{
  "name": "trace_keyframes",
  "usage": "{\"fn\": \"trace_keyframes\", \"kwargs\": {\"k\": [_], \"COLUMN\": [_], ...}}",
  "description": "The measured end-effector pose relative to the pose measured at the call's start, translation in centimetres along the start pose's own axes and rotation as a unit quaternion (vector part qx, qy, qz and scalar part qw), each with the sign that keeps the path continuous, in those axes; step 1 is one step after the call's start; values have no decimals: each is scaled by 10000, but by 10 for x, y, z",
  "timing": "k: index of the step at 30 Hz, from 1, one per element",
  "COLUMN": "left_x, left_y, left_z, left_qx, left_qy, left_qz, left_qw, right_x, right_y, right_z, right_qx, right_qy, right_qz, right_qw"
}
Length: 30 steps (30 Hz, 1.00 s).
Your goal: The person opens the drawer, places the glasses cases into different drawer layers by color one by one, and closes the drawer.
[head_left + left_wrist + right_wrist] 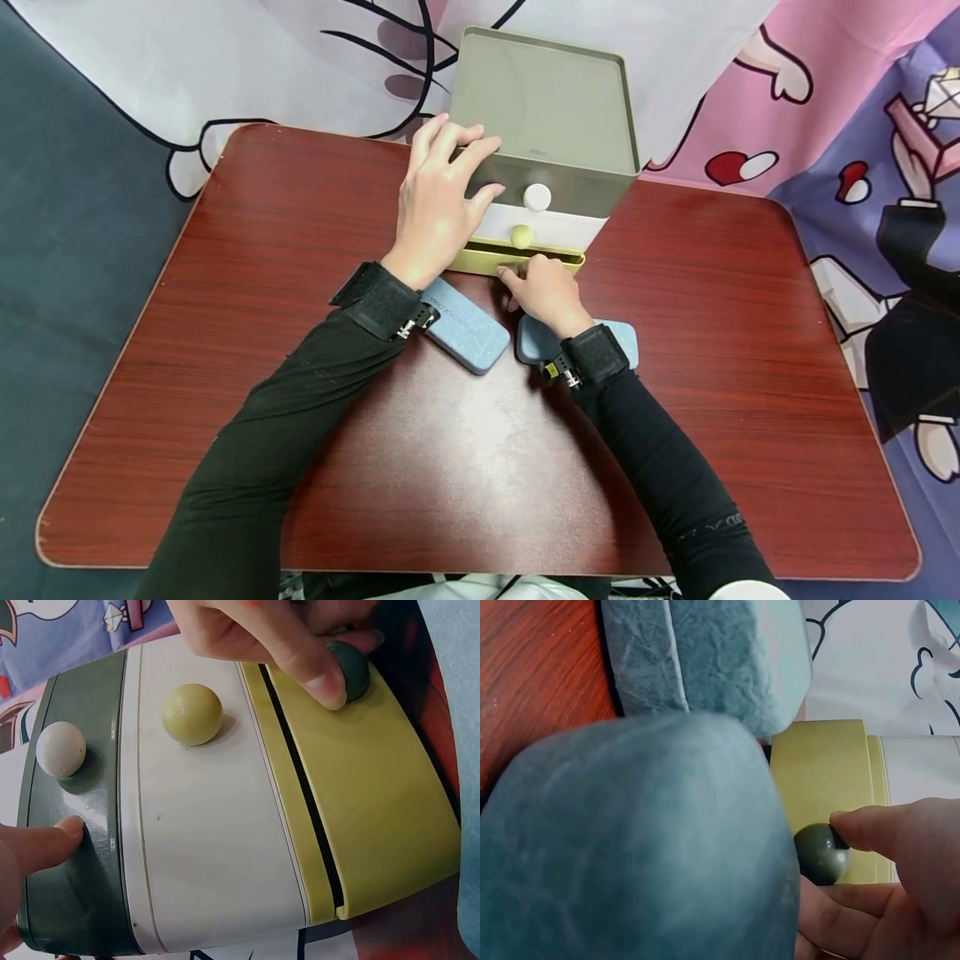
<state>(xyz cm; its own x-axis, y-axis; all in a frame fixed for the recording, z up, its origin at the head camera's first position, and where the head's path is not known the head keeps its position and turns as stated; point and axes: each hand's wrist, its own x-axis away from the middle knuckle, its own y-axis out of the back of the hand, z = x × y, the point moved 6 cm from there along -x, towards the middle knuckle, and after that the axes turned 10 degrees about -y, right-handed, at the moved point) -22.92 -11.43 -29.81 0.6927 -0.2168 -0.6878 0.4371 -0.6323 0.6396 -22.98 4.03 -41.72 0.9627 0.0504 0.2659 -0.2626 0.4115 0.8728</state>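
A small three-drawer box (543,100) stands at the table's far edge, with a green top drawer (79,802), a white middle drawer (210,817) and a yellow bottom drawer (382,795). The yellow drawer is slightly out, a dark gap showing behind its front. My right hand (547,292) pinches its dark green round knob (822,855) between thumb and fingers. Against the box's upper left side rests my left hand (438,196), fingers spread over the top edge and thumb on the green drawer front. A white knob (61,750) and a yellow knob (193,714) are untouched.
Two blue-grey cases lie before the box: the left case (468,325) beside my left wrist, the right case (617,337) partly under my right wrist. The reddish-brown table (262,333) has rounded corners. Printed cloth (247,58) hangs behind it.
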Motion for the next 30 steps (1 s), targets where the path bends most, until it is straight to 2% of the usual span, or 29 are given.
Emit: {"fn": "trace_keyframes", "kwargs": {"k": [6,18,30], "left_x": [0,1,1], "left_y": [1,0,-1], "left_z": [1,1,2], "left_qx": [-6,37,-59], "left_qy": [20,79,160], "left_qz": [-28,-9,98], "left_qw": [10000,10000,9998], "right_x": [4,11,20], "right_y": [-1,-3,-6], "right_z": [1,-2,-4], "right_qx": [42,277,238], "right_qy": [108,175,276], "right_qz": [66,-205,-312], "right_qw": [9999,9993,9988]}}
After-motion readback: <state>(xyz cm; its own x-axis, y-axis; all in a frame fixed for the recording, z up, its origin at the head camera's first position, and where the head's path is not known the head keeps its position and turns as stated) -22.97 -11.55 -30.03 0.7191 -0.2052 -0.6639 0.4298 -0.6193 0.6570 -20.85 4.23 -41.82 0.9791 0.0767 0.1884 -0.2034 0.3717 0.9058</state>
